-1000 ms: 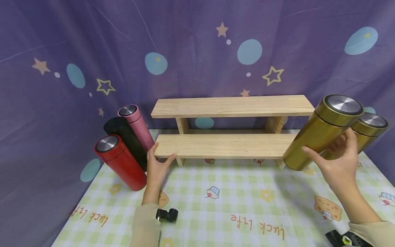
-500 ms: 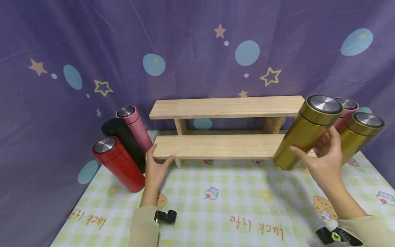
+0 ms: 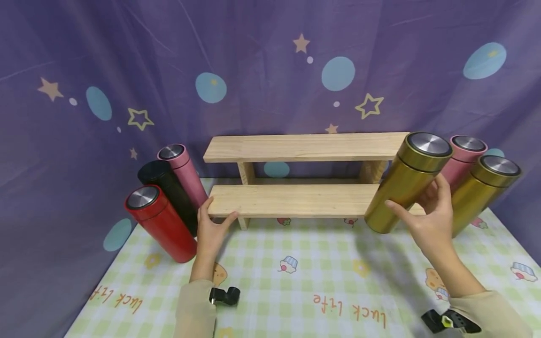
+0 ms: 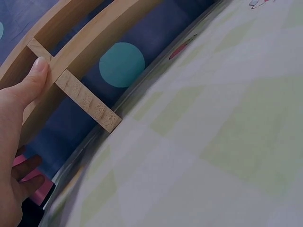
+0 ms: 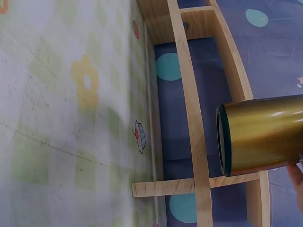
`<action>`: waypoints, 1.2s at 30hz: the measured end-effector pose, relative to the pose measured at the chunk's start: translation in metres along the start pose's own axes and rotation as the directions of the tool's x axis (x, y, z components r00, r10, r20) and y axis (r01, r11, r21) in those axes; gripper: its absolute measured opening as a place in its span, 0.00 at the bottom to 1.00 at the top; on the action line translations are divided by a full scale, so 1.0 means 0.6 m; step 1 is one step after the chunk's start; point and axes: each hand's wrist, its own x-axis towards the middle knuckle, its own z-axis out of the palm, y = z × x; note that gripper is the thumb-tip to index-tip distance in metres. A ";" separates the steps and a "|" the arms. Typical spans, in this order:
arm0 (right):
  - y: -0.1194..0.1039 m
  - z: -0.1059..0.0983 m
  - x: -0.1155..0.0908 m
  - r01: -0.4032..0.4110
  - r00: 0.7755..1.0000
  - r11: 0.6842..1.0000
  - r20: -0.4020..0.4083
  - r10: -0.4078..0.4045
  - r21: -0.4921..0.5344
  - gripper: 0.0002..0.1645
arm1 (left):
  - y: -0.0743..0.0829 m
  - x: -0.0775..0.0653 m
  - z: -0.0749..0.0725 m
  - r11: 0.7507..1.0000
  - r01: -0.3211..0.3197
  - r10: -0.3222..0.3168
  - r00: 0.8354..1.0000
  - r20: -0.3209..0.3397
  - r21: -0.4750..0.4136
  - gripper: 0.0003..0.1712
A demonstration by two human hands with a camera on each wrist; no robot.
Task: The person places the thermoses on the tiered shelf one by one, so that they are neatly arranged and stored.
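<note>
A gold thermos flask (image 3: 405, 185) is held up off the table by my right hand (image 3: 432, 227), thumb on its near side, the other fingers mostly hidden behind it. It tilts in front of the right end of a two-tier wooden shelf (image 3: 291, 201). In the right wrist view the flask's dark-rimmed base (image 5: 226, 142) faces the shelf boards. My left hand (image 3: 211, 234) holds the left end of the lower board, its thumb (image 4: 39, 71) against the front edge and a finger at the end. Its other fingers hang below the board in the left wrist view.
By the left hand stand a red flask (image 3: 166, 227), a black one (image 3: 177, 197) and a pink one (image 3: 189, 176). Behind the right hand are a second gold flask (image 3: 482, 195) and another pink flask (image 3: 460, 159). A checked cloth (image 3: 321, 263) covers the table; a purple curtain (image 3: 262, 42) hangs behind.
My right hand has carried the gold flask leftward, toward the shelf's right end. The pink flask behind it has come into sight. My left hand keeps its place on the board.
</note>
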 end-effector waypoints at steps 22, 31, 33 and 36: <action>0.001 0.036 0.022 -0.012 1.000 0.999 -0.004 0.012 -0.037 0.58 | -0.001 -0.001 0.002 1.000 0.013 -0.013 1.000 0.009 -0.002 0.55; -0.004 0.053 0.045 0.004 1.000 1.000 0.015 -0.004 -0.018 0.57 | -0.002 0.000 0.004 1.000 0.008 -0.008 1.000 0.002 -0.001 0.55; -0.006 0.056 0.050 0.005 1.000 1.000 0.015 -0.005 -0.028 0.57 | -0.002 0.000 0.003 1.000 0.009 -0.009 1.000 0.005 -0.002 0.55; -0.010 0.061 0.056 0.006 1.000 0.999 0.010 -0.005 -0.041 0.57 | -0.002 0.001 0.003 1.000 0.012 -0.012 1.000 0.013 -0.002 0.55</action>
